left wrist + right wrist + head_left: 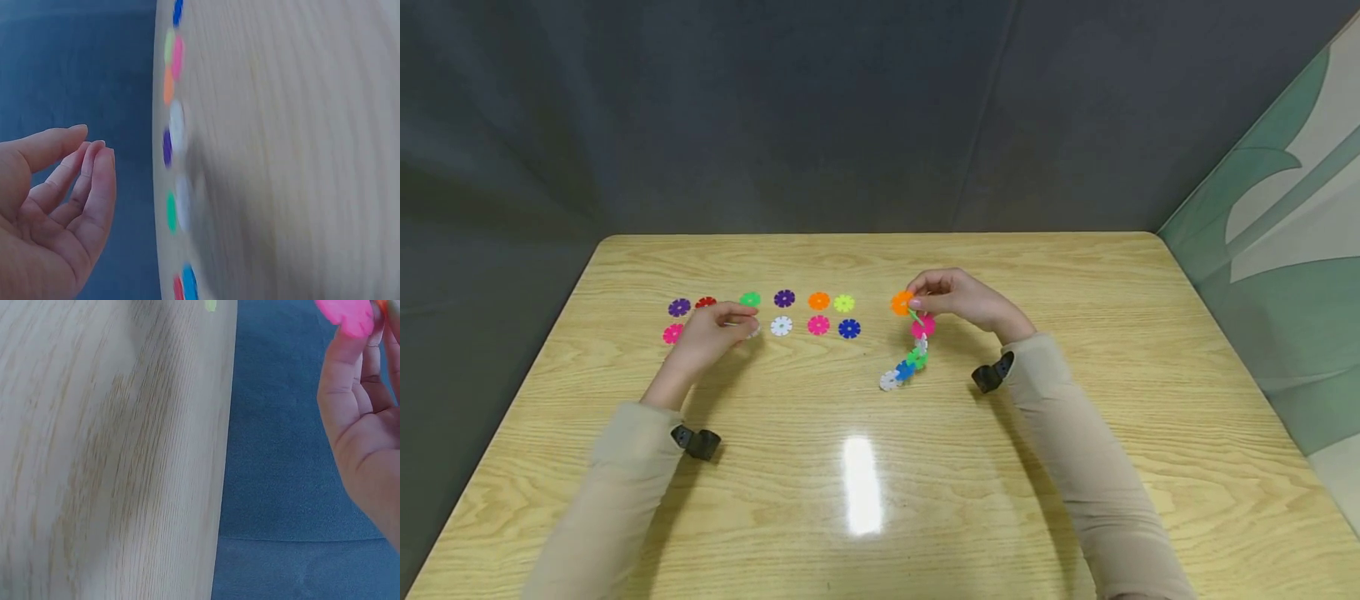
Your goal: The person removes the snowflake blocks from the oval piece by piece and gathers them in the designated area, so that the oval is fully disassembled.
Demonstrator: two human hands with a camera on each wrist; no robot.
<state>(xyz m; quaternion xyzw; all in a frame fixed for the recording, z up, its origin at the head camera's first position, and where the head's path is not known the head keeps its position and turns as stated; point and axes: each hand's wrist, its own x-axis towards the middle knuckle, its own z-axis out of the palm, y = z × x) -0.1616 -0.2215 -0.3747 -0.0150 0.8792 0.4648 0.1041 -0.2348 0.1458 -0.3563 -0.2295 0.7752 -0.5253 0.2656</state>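
Observation:
My right hand (964, 302) pinches a chain of notched plastic snowflake discs by its upper end, beside an orange disc (901, 302). Below that hang a pink disc (923, 326), a green disc (916, 358), a blue disc (905, 371) and a white disc (890, 381), with other links between. In the right wrist view the pink disc (353, 314) shows at the fingertips. My left hand (706, 335) hovers over the loose discs at the left, nearest a green disc (750, 298). Nothing sits between its thumb and loosely bent fingers in the left wrist view.
Loose discs lie flat in two rows on the wooden table (775, 467), among them a purple disc (784, 298), a white disc (781, 326) and a dark blue disc (849, 328). My left hand hides part of the rows. A dark curtain (820, 117) stands behind the table.

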